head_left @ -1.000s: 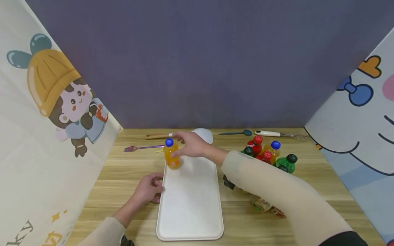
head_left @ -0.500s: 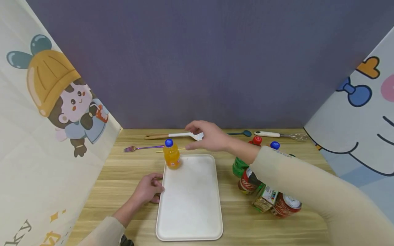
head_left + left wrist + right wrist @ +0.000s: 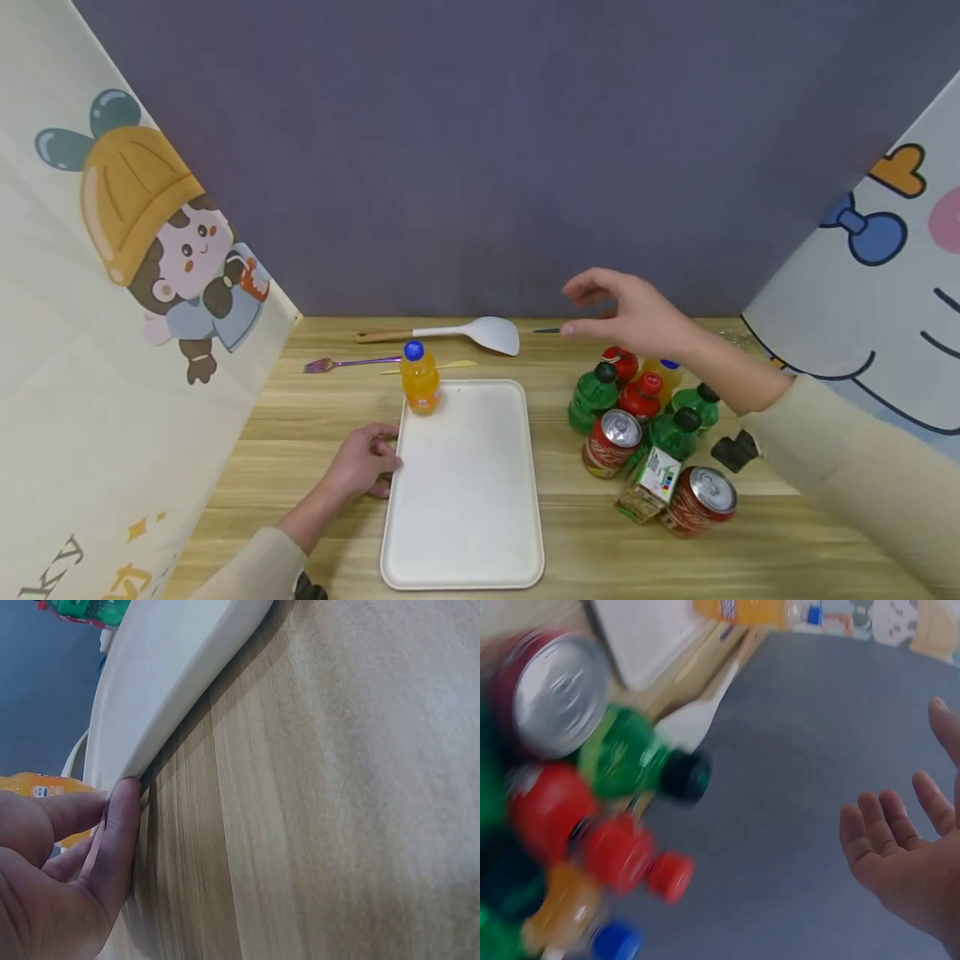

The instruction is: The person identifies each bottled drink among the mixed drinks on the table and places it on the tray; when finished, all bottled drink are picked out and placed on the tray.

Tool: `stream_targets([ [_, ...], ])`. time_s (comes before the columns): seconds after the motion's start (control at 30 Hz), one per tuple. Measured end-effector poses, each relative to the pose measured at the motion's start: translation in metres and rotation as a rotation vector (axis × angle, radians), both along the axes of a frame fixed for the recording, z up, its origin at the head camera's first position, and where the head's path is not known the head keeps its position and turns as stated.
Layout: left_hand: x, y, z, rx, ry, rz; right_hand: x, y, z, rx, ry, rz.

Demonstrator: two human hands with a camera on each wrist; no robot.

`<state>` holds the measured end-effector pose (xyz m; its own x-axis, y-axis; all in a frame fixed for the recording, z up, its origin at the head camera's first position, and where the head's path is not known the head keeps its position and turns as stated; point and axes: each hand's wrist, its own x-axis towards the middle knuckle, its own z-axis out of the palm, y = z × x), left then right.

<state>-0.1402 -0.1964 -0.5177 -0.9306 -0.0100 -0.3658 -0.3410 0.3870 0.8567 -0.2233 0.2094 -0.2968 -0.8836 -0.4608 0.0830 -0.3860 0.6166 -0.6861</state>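
Note:
A white tray (image 3: 465,500) lies on the wooden table, with an orange bottle (image 3: 419,380) capped in blue standing upright in its far left corner. My left hand (image 3: 365,463) rests on the table, its fingers (image 3: 120,825) touching the tray's left rim (image 3: 161,705). My right hand (image 3: 626,315) hovers open and empty above a cluster of bottles and cans at the right. That cluster holds green bottles (image 3: 592,398), red bottles (image 3: 641,396), an orange bottle (image 3: 663,371) and red cans (image 3: 611,442). The right wrist view shows the open palm (image 3: 911,855) over the blurred cluster (image 3: 622,761).
A white spatula (image 3: 457,332), a purple fork (image 3: 348,362) and a thin yellow stick (image 3: 442,366) lie behind the tray. A small carton (image 3: 651,484) and another can (image 3: 701,498) sit at the cluster's near side. Printed panels wall in both sides, and a purple wall stands behind.
My right hand let go of the orange bottle on the tray and swung right, and is now above the bottle cluster. The left hand stayed at the tray's rim.

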Motion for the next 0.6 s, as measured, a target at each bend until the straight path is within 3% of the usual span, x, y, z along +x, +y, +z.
stream_targets([
  [0.2,0.0,0.001,0.002,-0.008,-0.013,-0.004,0.015,0.054,-0.001,0.054,0.017,-0.118],
  [0.6,0.001,0.001,0.004,-0.025,-0.011,-0.005,0.044,0.139,-0.031,0.104,0.043,-0.295],
])
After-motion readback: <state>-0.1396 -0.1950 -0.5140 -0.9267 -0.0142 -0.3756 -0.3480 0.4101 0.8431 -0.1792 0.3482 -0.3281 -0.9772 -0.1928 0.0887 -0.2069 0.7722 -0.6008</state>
